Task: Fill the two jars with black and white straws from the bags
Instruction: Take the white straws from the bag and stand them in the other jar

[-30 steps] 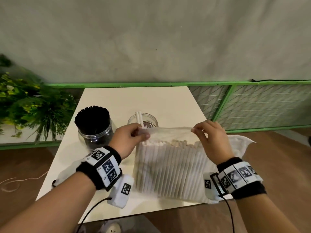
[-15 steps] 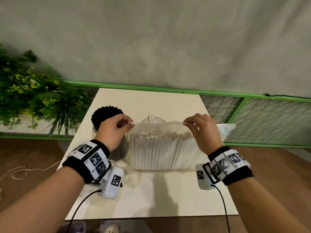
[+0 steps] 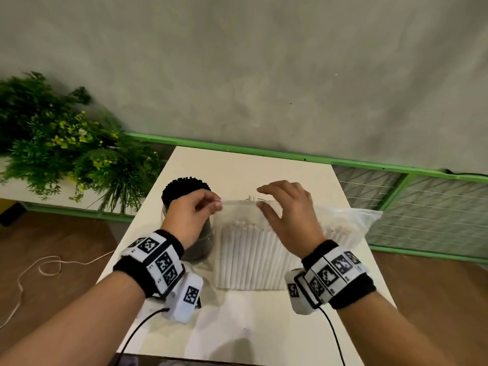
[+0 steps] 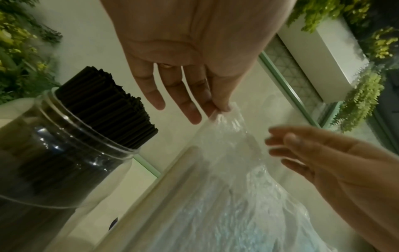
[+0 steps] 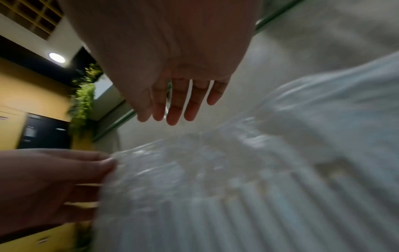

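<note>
A clear plastic bag (image 3: 245, 254) packed with white straws (image 3: 248, 262) stands upright on the white table (image 3: 237, 165). My left hand (image 3: 195, 210) pinches its top left corner (image 4: 224, 110). My right hand (image 3: 285, 207) hovers over the bag's mouth with fingers spread and holds nothing (image 5: 177, 105). Left of the bag stands a clear jar (image 3: 192, 241) full of black straws (image 4: 103, 105). Behind the bag only the tips of two white straws (image 3: 252, 198) show; the second jar is mostly hidden.
A second, flatter plastic bag (image 3: 351, 220) lies at the table's right edge. Green plants (image 3: 66, 154) fill the left side. A green railing with wire mesh (image 3: 396, 196) runs behind and to the right. A white cord (image 3: 39, 268) lies on the wooden floor.
My right hand has let go of the bag's top right edge and now hovers with fingers spread over the middle. My left hand keeps its pinch. The head view has tilted up.
</note>
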Demonstrator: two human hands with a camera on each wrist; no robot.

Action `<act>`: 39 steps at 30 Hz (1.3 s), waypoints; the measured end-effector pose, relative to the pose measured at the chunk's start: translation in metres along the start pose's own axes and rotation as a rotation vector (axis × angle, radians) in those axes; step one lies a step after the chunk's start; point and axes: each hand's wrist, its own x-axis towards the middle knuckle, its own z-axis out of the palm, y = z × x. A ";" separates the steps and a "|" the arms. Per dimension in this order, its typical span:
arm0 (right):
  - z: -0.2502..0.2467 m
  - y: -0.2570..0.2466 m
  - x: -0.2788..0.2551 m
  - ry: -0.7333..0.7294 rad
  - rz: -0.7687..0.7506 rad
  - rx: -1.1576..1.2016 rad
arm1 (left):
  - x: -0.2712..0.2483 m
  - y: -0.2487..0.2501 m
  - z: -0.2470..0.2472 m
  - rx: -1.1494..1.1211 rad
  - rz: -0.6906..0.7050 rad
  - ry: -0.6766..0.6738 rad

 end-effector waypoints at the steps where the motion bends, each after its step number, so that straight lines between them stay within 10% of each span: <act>1: 0.010 -0.014 0.006 -0.046 -0.044 0.030 | 0.001 0.000 -0.001 -0.007 0.008 -0.001; 11: 0.047 -0.031 0.027 -0.145 -0.071 0.041 | 0.000 -0.006 -0.009 0.189 0.089 0.050; 22: -0.041 0.105 -0.027 0.092 0.331 -0.192 | 0.010 -0.024 -0.028 0.225 0.010 0.103; 36: -0.048 0.113 -0.044 0.204 0.582 0.113 | 0.012 -0.016 -0.021 0.294 -0.171 0.117; 39: -0.047 0.108 -0.049 0.233 0.585 0.145 | 0.009 0.010 -0.004 0.486 0.031 0.142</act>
